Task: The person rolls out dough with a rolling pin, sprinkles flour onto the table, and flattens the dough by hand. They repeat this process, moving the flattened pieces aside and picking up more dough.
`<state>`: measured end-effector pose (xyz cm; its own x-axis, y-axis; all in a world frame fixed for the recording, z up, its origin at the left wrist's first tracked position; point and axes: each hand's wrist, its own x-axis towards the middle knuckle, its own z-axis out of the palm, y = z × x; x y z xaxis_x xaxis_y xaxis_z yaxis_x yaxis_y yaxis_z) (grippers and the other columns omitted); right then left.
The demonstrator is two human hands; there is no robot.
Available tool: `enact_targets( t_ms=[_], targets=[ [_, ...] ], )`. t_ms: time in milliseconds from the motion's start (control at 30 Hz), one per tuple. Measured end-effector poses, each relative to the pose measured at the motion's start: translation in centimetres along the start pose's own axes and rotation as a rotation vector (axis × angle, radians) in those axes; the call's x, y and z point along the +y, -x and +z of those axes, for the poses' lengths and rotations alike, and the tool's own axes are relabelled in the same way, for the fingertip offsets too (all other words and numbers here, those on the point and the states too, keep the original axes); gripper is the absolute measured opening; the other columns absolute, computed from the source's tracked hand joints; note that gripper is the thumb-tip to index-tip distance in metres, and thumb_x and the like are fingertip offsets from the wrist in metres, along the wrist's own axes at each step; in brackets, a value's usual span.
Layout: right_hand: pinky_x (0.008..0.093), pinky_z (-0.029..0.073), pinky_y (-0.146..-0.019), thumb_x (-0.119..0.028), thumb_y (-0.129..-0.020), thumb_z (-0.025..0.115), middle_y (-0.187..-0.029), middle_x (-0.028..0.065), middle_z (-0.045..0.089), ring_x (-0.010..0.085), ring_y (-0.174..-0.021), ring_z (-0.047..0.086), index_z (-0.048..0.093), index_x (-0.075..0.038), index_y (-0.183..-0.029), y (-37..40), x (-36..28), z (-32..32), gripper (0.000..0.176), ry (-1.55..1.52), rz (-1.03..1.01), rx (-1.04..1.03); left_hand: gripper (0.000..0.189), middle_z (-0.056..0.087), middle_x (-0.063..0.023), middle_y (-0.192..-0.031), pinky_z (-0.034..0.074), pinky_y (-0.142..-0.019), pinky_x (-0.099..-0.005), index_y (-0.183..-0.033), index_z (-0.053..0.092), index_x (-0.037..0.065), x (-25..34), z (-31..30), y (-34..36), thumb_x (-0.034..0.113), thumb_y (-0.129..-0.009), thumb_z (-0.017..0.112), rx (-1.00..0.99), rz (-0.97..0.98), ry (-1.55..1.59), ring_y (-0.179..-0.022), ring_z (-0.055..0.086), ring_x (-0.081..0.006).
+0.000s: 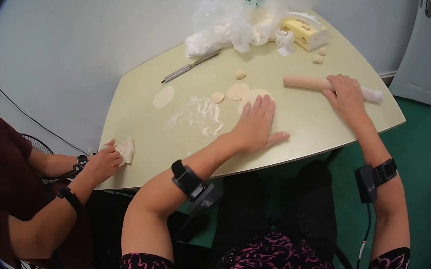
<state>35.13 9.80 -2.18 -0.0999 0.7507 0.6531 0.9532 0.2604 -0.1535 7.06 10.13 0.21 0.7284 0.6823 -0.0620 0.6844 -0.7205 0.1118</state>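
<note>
My left hand (pixel 254 123) lies flat with its fingers stretched out, the fingertips on a round dough sheet (pixel 254 94) that they partly cover. Over the wooden rolling pin (pixel 302 82), near the table's right side, my right hand (pixel 346 94) has its fingers curled. The pin's far right end looks whitish. Just beyond my left hand are another flat dough round (pixel 237 91), a smaller dough disc (pixel 217 97) and a dough ball (pixel 240 74). A larger thin dough sheet (pixel 164 97) lies further left.
White flour (pixel 199 117) is smeared on the table (pixel 140 112). At the back are a metal-handled tool (pixel 184 71), plastic bags (pixel 238 22) and a yellow tissue pack (pixel 304 31), with small dough pieces (pixel 318 59) nearby. At left, a co-worker's hands (pixel 108 160) hold a pale dough piece.
</note>
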Motion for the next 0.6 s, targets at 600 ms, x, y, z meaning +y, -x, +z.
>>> enact_targets(
  t_ms=[600],
  targets=[
    [0.0393,0.041,-0.081,-0.021,-0.075,0.067,-0.089,0.0069,0.059,0.0244,-0.089,0.055,0.059,-0.006,-0.101,0.1,0.0,0.1,0.031,0.005,0.001,0.023,0.089,0.014,-0.0289,-0.147,0.011,-0.111,-0.0514,-0.14,0.015,-0.01,-1.6,-0.3,-2.7,0.058,-0.089,0.041,0.033,-0.104,-0.008,-0.139,0.011,-0.04]
  ],
)
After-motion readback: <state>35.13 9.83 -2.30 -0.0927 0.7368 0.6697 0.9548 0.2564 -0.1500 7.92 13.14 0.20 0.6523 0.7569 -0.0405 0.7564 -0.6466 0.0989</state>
